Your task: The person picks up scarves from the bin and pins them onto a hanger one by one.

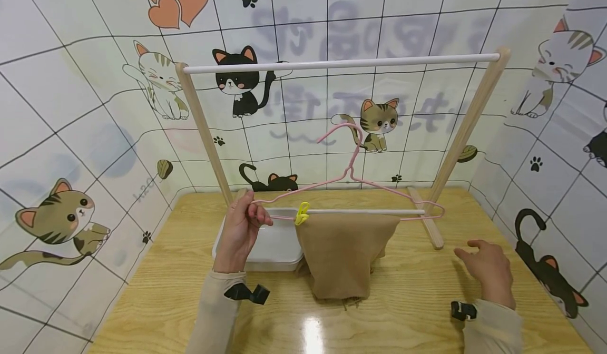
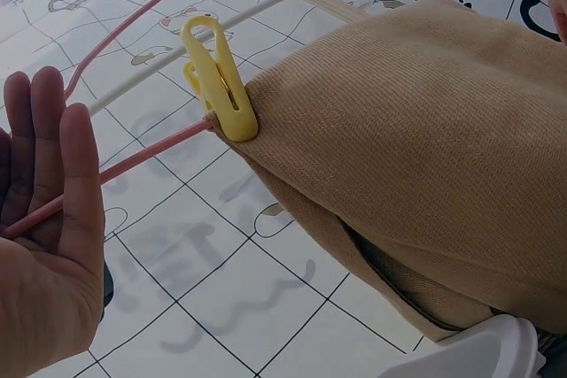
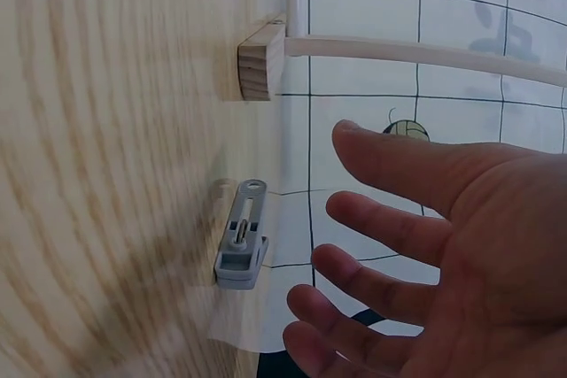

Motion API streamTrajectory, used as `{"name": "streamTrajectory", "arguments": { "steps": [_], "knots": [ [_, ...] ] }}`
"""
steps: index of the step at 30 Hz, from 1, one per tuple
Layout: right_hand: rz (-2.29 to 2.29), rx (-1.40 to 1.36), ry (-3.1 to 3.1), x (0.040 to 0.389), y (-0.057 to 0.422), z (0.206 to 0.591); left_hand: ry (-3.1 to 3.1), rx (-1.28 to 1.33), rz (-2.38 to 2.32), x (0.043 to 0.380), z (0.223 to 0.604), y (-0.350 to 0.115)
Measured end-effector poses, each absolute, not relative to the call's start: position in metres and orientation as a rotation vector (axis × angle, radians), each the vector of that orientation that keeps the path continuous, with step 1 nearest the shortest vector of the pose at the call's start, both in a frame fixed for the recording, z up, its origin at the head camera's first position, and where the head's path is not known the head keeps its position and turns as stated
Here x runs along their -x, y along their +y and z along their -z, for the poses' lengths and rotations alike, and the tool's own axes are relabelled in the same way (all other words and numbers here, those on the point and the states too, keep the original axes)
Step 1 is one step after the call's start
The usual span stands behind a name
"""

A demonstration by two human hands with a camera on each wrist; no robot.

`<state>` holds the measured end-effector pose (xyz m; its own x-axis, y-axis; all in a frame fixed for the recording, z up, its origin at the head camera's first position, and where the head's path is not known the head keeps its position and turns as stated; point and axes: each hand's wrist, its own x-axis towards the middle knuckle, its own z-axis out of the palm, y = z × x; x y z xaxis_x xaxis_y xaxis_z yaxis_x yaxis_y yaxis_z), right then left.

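My left hand [image 1: 239, 233] holds the left end of a pink wire hanger [image 1: 322, 184], whose hook points up. Over its lower bar hangs a brown cloth [image 1: 343, 254]. A yellow clothespin [image 1: 301, 214] clips the cloth's left top corner to the bar; the left wrist view shows this yellow clothespin [image 2: 221, 86] close up. At the right, my right hand [image 1: 490, 269] is held above the table with fingers spread and nothing in them. Near its fingertips, in the right wrist view, a grey clothespin [image 3: 242, 236] lies on the wood; I cannot make it out in the head view.
A wooden rack with a white top rail [image 1: 341, 64] stands behind the hanger, its right foot [image 1: 429, 225] on the wooden table [image 1: 408, 312]. A white tray [image 1: 275, 243] sits behind the left hand, partly covered by the cloth. Cat-printed walls [image 1: 303, 32] enclose the table.
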<state>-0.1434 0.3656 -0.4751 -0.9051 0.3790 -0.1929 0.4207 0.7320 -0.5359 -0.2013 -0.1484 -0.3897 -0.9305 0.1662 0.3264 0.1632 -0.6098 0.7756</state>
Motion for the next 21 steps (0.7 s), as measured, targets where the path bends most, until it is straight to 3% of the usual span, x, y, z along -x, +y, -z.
{"name": "streamTrajectory", "arguments": {
  "steps": [21],
  "knots": [
    [0.835, -0.509, 2.952, 0.147, 0.371, 0.496, 1.374, -0.600, -2.756, 0.201, 0.390, -0.148]
  ]
}}
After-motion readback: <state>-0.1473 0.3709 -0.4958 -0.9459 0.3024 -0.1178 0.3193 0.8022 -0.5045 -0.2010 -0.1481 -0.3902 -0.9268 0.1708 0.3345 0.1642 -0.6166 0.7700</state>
